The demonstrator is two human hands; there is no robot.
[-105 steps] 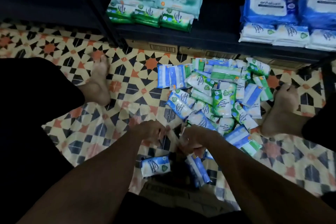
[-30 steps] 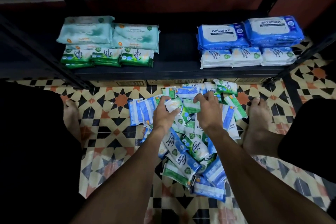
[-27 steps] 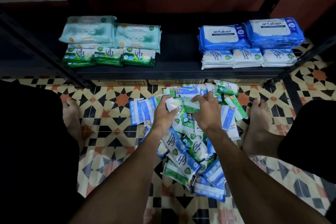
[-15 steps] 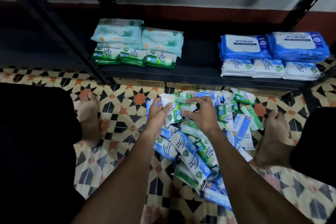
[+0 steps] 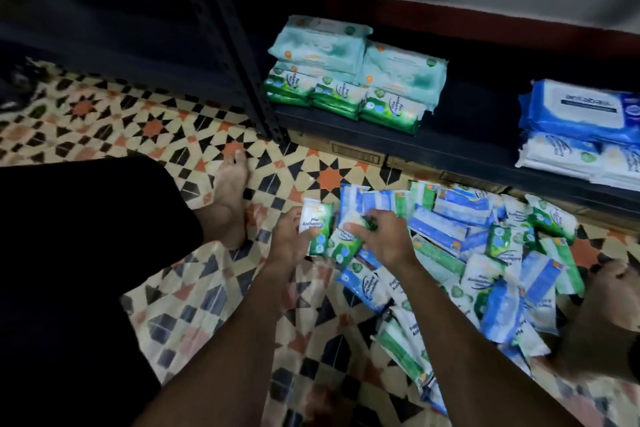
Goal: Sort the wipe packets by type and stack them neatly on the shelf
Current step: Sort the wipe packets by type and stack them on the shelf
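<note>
Left hand (image 5: 290,243): we grip a small green-and-white plastic wipe packet (image 5: 316,227), label up.
Right hand (image 5: 384,241): we pinch a second green-and-white packet (image 5: 341,246) (likely pairing same types).

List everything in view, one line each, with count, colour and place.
shelf: one, black, against the wall
teal packs: two on top, pale teal, left on the shelf
green packets: three stacks, under the teal packs
blue pack: at least one, right on the shelf
white packets: several, under the blue pack
loose pile: many, blue, green and white, on the floor
floor: cream, black and orange tiles
cardboard: brown, under the shelf
left-hand packet: one, green and white
right-hand packet: one, green and white
left foot, right foot: bare, either side of the pile
left hand: grips the left-hand packet
right hand: fingers pinch the right-hand packet
</note>
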